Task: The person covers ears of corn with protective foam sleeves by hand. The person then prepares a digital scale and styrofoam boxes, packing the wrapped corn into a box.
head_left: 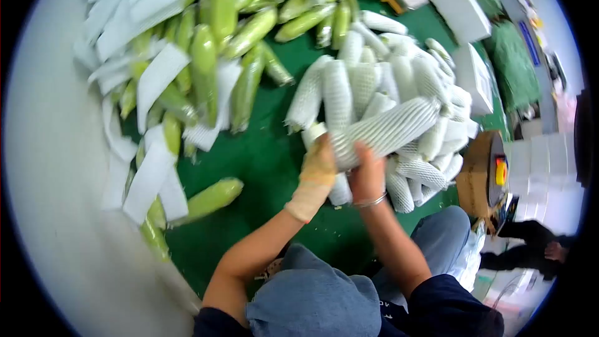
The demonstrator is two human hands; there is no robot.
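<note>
The gloved left hand (pixel 317 171) and right hand (pixel 367 176) are gripping a white sleeve (pixel 399 128), fingers curled round its nearer end. It's pointing to two o'clock over a netted pile (pixel 362 84); green gourds (pixel 203 68) are lying at ten.

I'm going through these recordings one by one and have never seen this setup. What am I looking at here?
There is no machine: a person works with their own two hands. The single picture comes from a camera worn on the head, looking forward and down.

The left hand wears a pale glove; the right hand is bare. Together they hold a ribbed white foam sleeve.

On the green surface, long green vegetables lie on the left among white strips. Beyond the hands is a heap of white netted pieces.
</note>
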